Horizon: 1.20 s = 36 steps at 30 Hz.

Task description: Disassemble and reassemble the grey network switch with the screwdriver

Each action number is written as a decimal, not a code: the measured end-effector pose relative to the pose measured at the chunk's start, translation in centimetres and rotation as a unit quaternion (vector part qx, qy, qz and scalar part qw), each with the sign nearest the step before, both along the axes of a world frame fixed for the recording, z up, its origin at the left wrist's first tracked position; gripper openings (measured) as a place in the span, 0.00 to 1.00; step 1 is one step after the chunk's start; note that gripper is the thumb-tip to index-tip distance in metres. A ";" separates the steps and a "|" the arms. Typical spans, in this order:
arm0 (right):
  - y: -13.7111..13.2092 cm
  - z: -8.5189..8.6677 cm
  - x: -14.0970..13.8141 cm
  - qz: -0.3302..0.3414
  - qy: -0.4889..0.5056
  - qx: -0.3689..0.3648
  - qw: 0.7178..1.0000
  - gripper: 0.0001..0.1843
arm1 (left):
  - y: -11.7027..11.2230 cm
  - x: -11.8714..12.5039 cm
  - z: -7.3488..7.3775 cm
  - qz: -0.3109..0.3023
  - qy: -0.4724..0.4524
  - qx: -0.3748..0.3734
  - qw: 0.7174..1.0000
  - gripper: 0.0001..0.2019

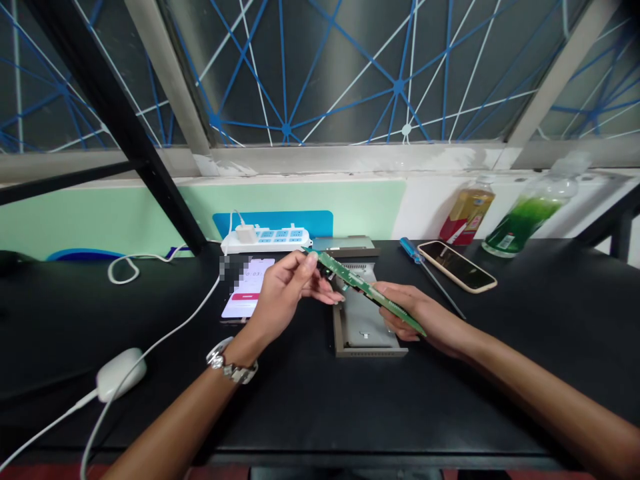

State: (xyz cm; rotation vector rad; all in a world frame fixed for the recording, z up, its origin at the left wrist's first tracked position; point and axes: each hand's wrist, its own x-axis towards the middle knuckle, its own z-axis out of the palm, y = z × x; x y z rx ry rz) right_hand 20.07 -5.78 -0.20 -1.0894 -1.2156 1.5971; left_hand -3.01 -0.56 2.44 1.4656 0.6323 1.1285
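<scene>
A long green circuit board (365,287) runs diagonally across the middle of the view, held above the table. My left hand (285,287) pinches its far end between thumb and fingers, and my right hand (405,310) grips its near end. Below the board lies an open grey metal case tray (363,333) with raised edges. A flat metal lid (344,243) sits behind that tray. A blue-handled screwdriver (425,270) lies to the right of my right hand, and a smartphone (247,290) lies under my left hand.
The black table (320,427) also holds a white power strip (265,239), a second phone in a tan case (457,265), a white mouse (121,373) with its cable, and a loose white cable (125,270). Two plastic bottles (467,210) (530,207) stand at the back right.
</scene>
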 end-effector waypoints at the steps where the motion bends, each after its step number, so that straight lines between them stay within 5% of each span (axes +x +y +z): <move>1: 0.0 0.0 0.0 0.005 -0.012 -0.003 1.000 0.17 | 0.0 0.0 0.0 -0.002 -0.004 0.004 1.000 0.16; 7: 0.0 -0.1 0.0 0.044 -0.051 0.006 0.998 0.20 | -0.2 0.2 0.0 0.001 -0.009 0.011 1.000 0.16; 26: -0.2 0.5 0.4 0.017 -0.016 0.020 1.000 0.18 | 0.0 -0.1 0.4 0.044 0.023 -0.013 0.999 0.16; 36: 0.2 0.7 1.2 -0.117 -0.041 0.236 0.964 0.11 | -0.8 0.1 1.1 -0.021 -0.063 -0.047 0.997 0.21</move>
